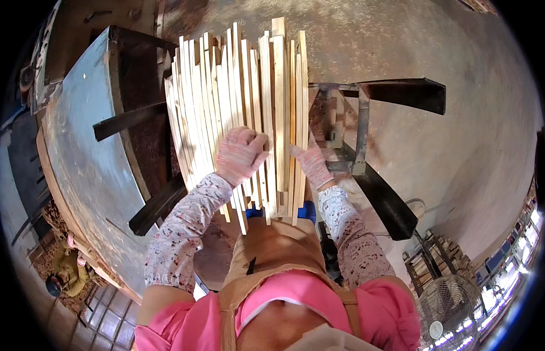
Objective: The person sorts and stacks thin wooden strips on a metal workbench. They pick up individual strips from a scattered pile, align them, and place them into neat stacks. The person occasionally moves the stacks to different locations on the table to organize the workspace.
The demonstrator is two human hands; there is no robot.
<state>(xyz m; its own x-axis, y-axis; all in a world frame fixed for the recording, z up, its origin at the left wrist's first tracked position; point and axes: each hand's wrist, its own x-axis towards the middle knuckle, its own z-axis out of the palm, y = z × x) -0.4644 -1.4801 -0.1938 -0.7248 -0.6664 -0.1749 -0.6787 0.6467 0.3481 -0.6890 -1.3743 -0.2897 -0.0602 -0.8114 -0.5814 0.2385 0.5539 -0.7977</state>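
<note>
Many thin pale wooden slats (237, 111) fanned across dark metal rack (401, 93), near ends under both hands. Left hand (240, 155) fisted on top of bundle; right hand (310, 164) flat against its right edge. Squeeze edges inward evenly, ends flush. Blue-grey table (85, 146) left of left hand.

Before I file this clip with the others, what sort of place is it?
Most likely a small woodworking shop. Both gloved hands, left hand and right hand, rest on a stack of thin pale wooden slats laid over a dark metal frame. A worn blue-grey worktable stands on a dusty concrete floor.
</note>
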